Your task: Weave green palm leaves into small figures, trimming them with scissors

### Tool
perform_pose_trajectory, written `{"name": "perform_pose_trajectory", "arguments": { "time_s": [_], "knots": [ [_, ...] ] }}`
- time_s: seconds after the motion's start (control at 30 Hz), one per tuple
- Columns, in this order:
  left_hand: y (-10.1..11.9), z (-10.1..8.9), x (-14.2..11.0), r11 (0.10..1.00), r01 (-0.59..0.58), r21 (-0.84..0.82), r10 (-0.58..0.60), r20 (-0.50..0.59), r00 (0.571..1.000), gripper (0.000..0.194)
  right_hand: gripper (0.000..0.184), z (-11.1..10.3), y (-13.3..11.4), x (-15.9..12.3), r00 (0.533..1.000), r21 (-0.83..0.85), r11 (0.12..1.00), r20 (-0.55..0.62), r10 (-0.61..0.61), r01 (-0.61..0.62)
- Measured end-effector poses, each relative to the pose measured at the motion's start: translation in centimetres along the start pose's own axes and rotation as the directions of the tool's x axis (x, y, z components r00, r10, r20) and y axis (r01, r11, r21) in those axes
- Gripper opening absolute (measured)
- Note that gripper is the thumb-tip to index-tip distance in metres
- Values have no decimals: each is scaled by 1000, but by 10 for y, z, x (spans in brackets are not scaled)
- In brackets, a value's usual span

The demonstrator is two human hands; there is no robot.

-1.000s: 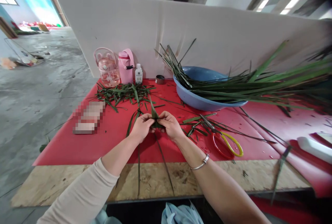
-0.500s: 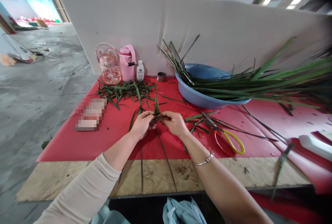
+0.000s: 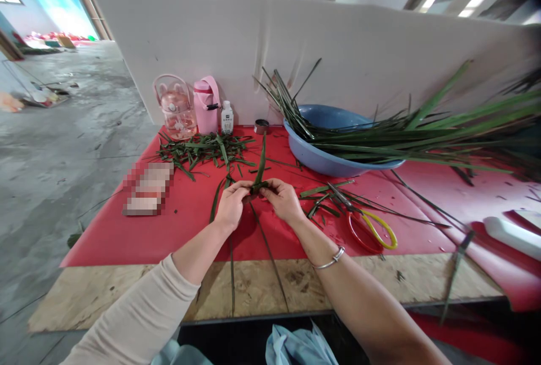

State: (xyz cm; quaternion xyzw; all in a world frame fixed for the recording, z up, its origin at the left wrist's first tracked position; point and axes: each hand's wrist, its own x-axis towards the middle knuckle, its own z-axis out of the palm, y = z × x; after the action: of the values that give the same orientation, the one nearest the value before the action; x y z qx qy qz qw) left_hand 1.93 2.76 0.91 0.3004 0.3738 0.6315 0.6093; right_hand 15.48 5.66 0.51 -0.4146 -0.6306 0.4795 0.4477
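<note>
Head camera: where is the piece being worked?

— Between the fingertips of the left hand [image 3: 230, 205] and the right hand [image 3: 282, 201]. Both pinch the dark-green, folded strip of long leaf [image 3: 261, 167] low down, thumbs near each other, its pointed end standing up beyond the fingers.

— Why grip it so low?

— Likely to keep the folds from springing loose; the tip needs no hold. How the folds cross I can't fairly say, as the fingers cover much of them and that part is small and dark.

— And the thin dark-green strands [image 3: 270, 261] on the near side of the fingers?

— They run over the red plastic-looking sheet [image 3: 127, 241] and onto the bare tan chipboard edge [image 3: 304, 286]. Whether they join the pinched piece, I can't tell.

— What lies to the right of the fingers?

— Steel scissors with one red and one yellow loop handle [image 3: 352, 207], handles towards the person, presumably for an easy pick-up. Farther out, beyond them, sits a round blue plastic basin [image 3: 323, 163] with long green leaves [image 3: 397, 142] across its rim, probably because they are too long to fit inside.

— Left and beyond?

— A loose heap of short green leaf pieces [image 3: 198, 149], perhaps put there to leave the fingers room.
</note>
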Motion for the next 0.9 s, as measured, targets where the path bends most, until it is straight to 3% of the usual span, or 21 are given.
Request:
{"name": "perform_pose_trajectory", "arguments": {
  "time_s": [0.1,0.23,0.37,0.47,0.63,0.73,0.9],
  "knots": [
    [4,-1,-2,974,-107,200,93,78,993,16,13,1,-2,-1,1000,-25,1000,-11,17,-17],
    [6,-2,-1,886,-205,416,197,62,978,19,13,3,-4,0,999,0,999,-17,32,-32],
    [4,-1,1,948,-51,313,34,57,998,27,33,-3,-4,1,981,367,916,160,107,-160],
    [6,2,0,968,82,239,-94,37,995,35,28,-7,-4,0,959,500,828,240,149,-254],
    [14,2,-1,947,130,294,-123,-43,992,38,18,-4,-4,0,987,365,919,108,119,-150],
    [16,-1,0,936,140,323,-120,-80,990,36,21,-1,-5,1,992,262,960,94,79,-102],
    [15,-4,1,956,143,255,-166,68,984,30,28,-3,-8,1,984,331,932,144,105,-148]
  ]
}}
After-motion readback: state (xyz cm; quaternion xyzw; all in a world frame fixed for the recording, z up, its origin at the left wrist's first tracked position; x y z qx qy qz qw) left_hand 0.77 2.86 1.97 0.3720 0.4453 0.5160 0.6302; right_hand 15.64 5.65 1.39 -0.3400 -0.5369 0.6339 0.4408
